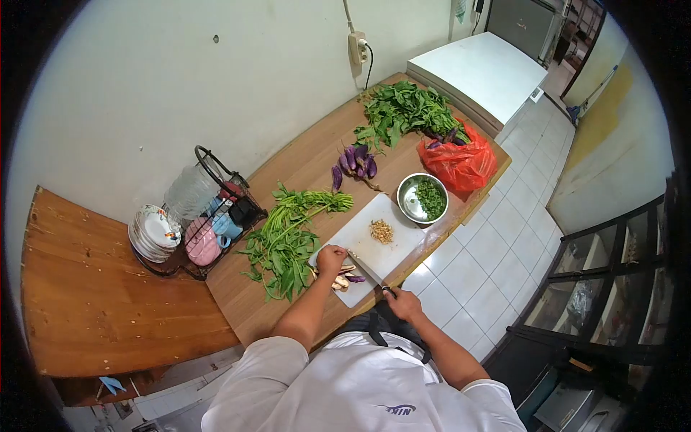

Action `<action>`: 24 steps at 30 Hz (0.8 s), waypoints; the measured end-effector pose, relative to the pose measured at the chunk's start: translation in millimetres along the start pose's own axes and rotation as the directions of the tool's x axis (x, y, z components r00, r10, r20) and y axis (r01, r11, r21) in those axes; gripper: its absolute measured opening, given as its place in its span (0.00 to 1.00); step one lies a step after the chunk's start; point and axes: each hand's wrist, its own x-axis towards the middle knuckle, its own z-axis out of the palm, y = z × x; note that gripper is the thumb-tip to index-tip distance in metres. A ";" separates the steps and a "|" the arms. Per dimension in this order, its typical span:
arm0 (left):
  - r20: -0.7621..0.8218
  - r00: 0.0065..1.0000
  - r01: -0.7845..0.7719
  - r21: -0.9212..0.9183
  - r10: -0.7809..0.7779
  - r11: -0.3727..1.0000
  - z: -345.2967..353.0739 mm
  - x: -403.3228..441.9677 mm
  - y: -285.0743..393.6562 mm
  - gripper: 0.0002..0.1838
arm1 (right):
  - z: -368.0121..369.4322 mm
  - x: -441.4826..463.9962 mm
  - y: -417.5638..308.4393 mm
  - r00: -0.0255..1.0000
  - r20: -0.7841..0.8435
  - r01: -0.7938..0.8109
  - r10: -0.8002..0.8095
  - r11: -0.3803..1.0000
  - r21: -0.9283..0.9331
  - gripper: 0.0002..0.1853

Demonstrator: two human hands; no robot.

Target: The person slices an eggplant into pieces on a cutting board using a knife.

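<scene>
My right hand (404,305) is wrapped round the dark handle of a knife (368,269). Its blade slants across the white cutting board (345,237), with the tip close to my left hand (331,260). The left hand's fingers are curled together over the board; what they hold, if anything, is hidden. Just below them lie cut eggplant pieces (341,282), pale inside with some purple skin. Beyond the blade, a small heap of chopped light-brown bits (381,231) sits on the board. A metal bowl (400,205) of chopped greens (431,200) stands at the board's far right corner.
Leafy greens (288,255) lie left of the board, whole eggplants (356,160) behind it. More greens (407,111) and a red plastic bag (464,164) occupy the far end. A wire dish rack (253,207) with plates (155,234) and cups stands by the wall.
</scene>
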 end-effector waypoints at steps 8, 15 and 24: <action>-0.031 0.998 -0.062 0.025 0.063 0.998 4.5 5.2 -9.6 0.10 | 4.8 18.1 -28.3 0.999 -0.045 0.018 -0.019 0.999 -0.033 0.31; -0.047 0.999 -0.024 -0.113 0.019 0.993 1.7 -0.8 -5.7 0.08 | 15.7 22.3 -25.6 0.997 -0.072 -0.016 0.017 1.000 0.005 0.30; -0.059 0.997 -0.062 -0.168 0.053 0.984 9.4 3.3 -18.4 0.07 | 12.4 -3.3 -17.5 0.999 -0.031 -0.022 0.024 0.998 0.051 0.29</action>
